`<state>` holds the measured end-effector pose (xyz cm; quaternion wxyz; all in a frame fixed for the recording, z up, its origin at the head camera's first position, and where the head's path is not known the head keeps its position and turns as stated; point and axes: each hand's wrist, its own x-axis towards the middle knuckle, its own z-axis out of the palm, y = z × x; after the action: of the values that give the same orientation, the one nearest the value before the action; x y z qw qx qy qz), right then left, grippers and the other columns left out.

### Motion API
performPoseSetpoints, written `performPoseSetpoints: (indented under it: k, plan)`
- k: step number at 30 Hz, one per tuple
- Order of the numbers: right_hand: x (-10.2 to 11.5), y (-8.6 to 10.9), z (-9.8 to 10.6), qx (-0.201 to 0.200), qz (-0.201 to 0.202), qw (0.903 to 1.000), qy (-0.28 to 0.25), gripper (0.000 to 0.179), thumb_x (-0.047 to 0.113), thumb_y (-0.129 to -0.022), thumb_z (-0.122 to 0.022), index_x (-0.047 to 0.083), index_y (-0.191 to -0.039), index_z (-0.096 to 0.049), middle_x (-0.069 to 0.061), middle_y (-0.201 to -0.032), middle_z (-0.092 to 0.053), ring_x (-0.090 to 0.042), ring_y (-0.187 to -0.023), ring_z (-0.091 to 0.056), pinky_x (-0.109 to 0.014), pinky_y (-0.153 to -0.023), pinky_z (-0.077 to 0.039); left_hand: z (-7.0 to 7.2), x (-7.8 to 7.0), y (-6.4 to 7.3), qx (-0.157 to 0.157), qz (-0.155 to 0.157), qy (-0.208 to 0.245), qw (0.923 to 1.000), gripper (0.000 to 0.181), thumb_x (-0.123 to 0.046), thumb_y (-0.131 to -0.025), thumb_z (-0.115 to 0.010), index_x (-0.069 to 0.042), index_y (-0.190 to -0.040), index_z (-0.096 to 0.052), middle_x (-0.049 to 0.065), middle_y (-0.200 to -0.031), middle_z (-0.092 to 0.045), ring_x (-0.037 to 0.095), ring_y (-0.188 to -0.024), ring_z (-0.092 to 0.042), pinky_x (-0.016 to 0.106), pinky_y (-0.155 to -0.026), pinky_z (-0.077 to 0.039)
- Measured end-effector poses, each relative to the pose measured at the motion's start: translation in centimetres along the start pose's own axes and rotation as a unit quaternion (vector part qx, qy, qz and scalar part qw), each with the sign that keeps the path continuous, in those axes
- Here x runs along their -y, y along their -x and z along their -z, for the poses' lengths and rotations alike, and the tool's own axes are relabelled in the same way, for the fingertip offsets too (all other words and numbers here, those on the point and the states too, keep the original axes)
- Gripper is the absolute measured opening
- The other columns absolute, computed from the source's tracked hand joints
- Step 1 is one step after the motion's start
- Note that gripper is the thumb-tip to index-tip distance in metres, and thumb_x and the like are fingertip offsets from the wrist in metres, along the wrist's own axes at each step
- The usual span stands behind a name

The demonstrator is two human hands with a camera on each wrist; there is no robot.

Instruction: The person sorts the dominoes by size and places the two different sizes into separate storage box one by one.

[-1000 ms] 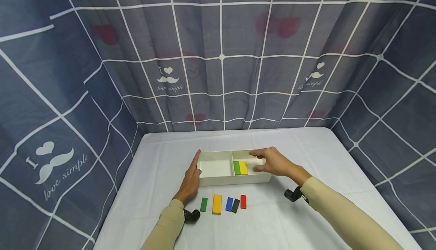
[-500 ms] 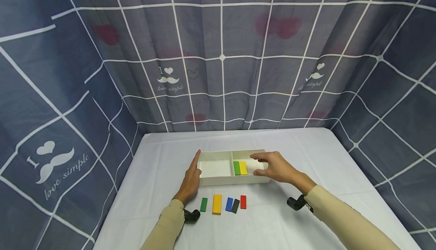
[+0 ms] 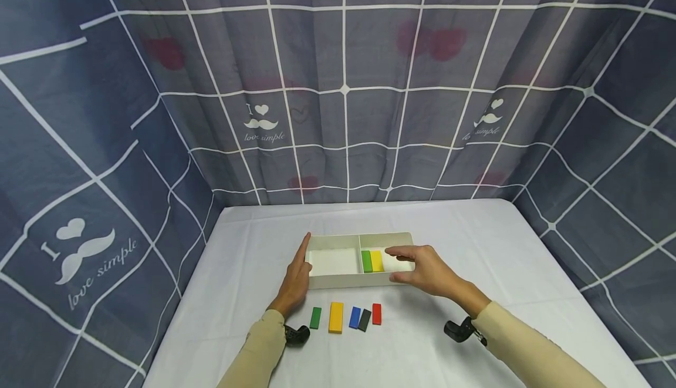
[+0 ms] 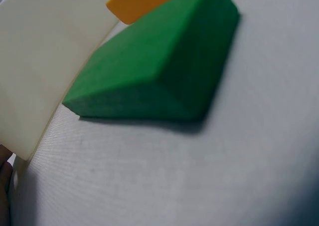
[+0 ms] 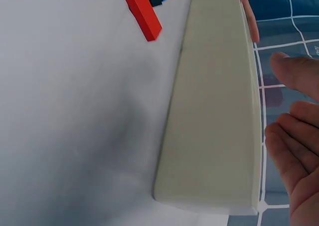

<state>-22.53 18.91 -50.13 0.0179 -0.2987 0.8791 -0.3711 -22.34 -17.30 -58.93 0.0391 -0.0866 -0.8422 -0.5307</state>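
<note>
A white two-compartment box point(image 3: 338, 282) lies across the table. My left hand point(image 3: 293, 279) rests against its left end, index finger stretched along the end wall and thumb at the rim. Over the right compartment, my right hand point(image 3: 430, 270) has thumb and fingers spread apart with nothing between them. A light green block point(image 3: 367, 262) and a yellow block point(image 3: 377, 261) stand side by side against the divider, just left of those fingertips. In the right wrist view, the right fingers point(image 5: 289, 151) show beyond the box's long wall point(image 5: 214, 101).
In front of the box lie a dark green block point(image 3: 315, 318), a larger orange-yellow block point(image 3: 335, 317), a blue block point(image 3: 355, 317), a black block point(image 3: 365, 320) and a red block point(image 3: 377, 314). A white cloth covers the table point(image 3: 422, 341); checked curtains point(image 3: 317, 165) surround it.
My right hand has drawn back toward the front of the box, its fingertips now lower over the right compartment. The left hand, box and blocks stay put.
</note>
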Motion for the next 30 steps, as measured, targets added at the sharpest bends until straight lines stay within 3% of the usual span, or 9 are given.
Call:
performPoseSetpoints:
  k: [7,17,25,30]
  plan:
    - [0.6,0.6,-1.4,-0.024,0.022,0.9995,0.004,0.058,0.018,-0.089,-0.092,0.004,-0.142,-0.072,-0.010,-0.140,-0.076,-0.038,-0.121,-0.077,-0.049,-0.103,-0.063,0.0,0.0,0.0,-0.001,-0.006,0.005,1.0000,0.077,-0.006,-0.105,-0.030,-0.023,-0.178,-0.012,0.002,-0.185,-0.015,0.033,-0.171,-0.017,0.063,-0.138,-0.012]
    - [2.0,1.0,-2.9,-0.042,0.030,0.9985,-0.016,0.057,0.020,-0.088,-0.094,0.010,-0.141,-0.074,-0.006,-0.141,-0.076,-0.035,-0.123,-0.077,-0.046,-0.103,-0.064,0.1,-0.3,0.2,0.010,-0.005,0.016,0.9998,0.079,-0.006,-0.107,-0.029,-0.034,-0.178,-0.008,0.000,-0.186,-0.012,0.029,-0.172,-0.014,0.059,-0.139,-0.010]
    - [2.4,1.4,-4.3,-0.043,0.050,0.9971,-0.036,0.057,0.017,-0.087,-0.095,0.003,-0.139,-0.074,-0.011,-0.137,-0.077,-0.034,-0.117,-0.079,-0.048,-0.100,-0.065,0.1,-0.2,0.2,0.009,-0.011,0.018,0.9997,0.077,-0.004,-0.106,-0.029,-0.021,-0.179,-0.010,0.002,-0.186,-0.012,0.031,-0.172,-0.014,0.060,-0.139,-0.010]
    - [2.5,1.5,-5.3,-0.033,0.061,0.9956,-0.063,0.056,0.016,-0.088,-0.093,0.003,-0.139,-0.073,-0.015,-0.137,-0.076,-0.038,-0.117,-0.078,-0.055,-0.100,-0.064,0.2,-0.2,0.1,0.009,-0.012,0.014,0.9998,0.076,-0.004,-0.107,-0.029,-0.021,-0.178,-0.010,0.002,-0.186,-0.013,0.031,-0.171,-0.015,0.059,-0.139,-0.011]
